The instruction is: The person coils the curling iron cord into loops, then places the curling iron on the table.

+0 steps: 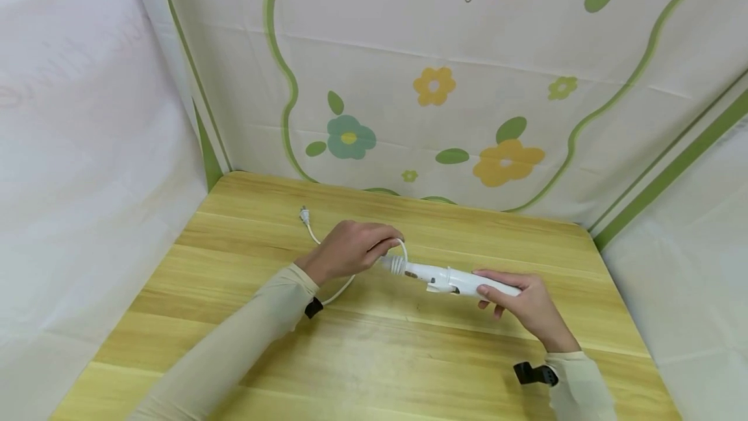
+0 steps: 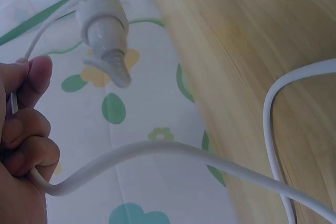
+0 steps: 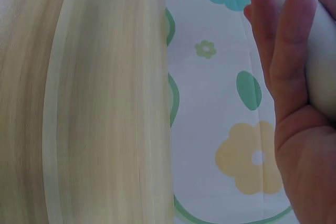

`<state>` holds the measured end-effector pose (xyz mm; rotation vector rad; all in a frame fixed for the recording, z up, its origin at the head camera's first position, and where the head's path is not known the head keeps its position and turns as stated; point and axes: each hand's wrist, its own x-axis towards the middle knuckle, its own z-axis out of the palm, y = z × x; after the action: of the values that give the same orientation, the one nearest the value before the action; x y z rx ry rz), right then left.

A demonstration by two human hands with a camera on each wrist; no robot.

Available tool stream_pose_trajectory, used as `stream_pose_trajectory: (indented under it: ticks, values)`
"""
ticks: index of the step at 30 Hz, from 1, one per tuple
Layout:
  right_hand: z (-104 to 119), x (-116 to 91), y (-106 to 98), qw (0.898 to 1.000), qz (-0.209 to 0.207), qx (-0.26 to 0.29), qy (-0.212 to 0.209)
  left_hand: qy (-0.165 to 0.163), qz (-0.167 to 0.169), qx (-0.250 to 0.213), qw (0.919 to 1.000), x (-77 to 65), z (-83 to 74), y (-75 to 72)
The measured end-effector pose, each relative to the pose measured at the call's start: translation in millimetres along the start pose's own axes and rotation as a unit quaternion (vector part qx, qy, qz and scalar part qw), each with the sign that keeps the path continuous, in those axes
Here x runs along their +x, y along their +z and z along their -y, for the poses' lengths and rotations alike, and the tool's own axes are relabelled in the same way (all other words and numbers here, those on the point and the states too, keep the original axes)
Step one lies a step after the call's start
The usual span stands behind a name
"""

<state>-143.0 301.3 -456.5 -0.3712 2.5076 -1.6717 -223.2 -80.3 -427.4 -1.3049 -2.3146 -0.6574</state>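
Observation:
A white stick-shaped hair iron (image 1: 464, 280) is held over the wooden table, its cord end pointing left. My right hand (image 1: 528, 301) grips the right end, thumb on the near side and fingers around the far side and underneath. Its white power cord (image 2: 157, 153) winds around the left end in a few close turns (image 1: 397, 265). To the left of these turns, my left hand (image 1: 353, 249) pinches the cord between thumb and forefinger, the other fingers curled over it. In the left wrist view, the cord's ribbed sleeve (image 2: 116, 69) sticks out of the iron's end.
The cord's loose part trails behind and below my left wrist to a two-pin plug (image 1: 304, 215) on the table (image 1: 374, 362). White cloth (image 1: 374, 38) printed with flowers hangs behind the far edge, with plain cloth at both sides. Black straps (image 1: 534, 374) sit at my wrists.

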Motion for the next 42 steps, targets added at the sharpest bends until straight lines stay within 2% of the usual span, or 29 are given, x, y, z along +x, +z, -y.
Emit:
stream_pose_trajectory:
  ticks: [7,13,17,21,28,30,32,33,35,39,42]
  values:
    - [4.0,-4.2,-1.6,0.998,0.048,0.024,-0.026,-0.01,0.021,-0.029,0.9993,1.9,1.7,-2.8]
    - [10.2,-8.9,-4.5,0.994,0.074,0.059,-0.06,-0.028,0.04,-0.092,0.9946,2.5,0.9,-2.4]
    - [12.3,-11.1,-7.4,0.987,0.074,0.119,-0.078,-0.046,0.041,-0.146,0.9874,2.3,-0.5,0.3]
    - [11.2,-12.2,-9.7,0.979,0.066,0.167,-0.096,-0.062,0.035,-0.203,0.9767,2.3,-2.4,6.1]
    - [7.1,-12.8,-11.9,0.967,0.07,0.214,-0.124,-0.045,0.04,-0.279,0.9584,-0.8,-11.4,23.3]
    - [6.1,-13.1,-12.0,0.963,0.066,0.226,-0.133,-0.06,0.044,-0.308,0.9484,-2.5,-15.2,28.5]
    - [6.0,-13.1,-12.0,0.961,0.056,0.234,-0.138,-0.091,0.048,-0.342,0.9341,-3.9,-20.4,31.8]
    - [6.2,-12.9,-11.9,0.96,0.049,0.237,-0.138,-0.103,0.047,-0.35,0.9298,-4.3,-22.7,33.6]
    - [7.3,-12.2,-11.4,0.961,0.031,0.241,-0.133,-0.125,0.038,-0.352,0.927,-4.7,-26.8,36.8]
    - [10.2,-9.3,-8.0,0.965,-0.011,0.241,-0.102,-0.159,0.02,-0.318,0.9345,-5.0,-32.0,43.7]
    - [11.6,-7.4,-4.1,0.967,-0.04,0.236,-0.081,-0.194,0.013,-0.334,0.9223,-5.3,-35.1,47.5]
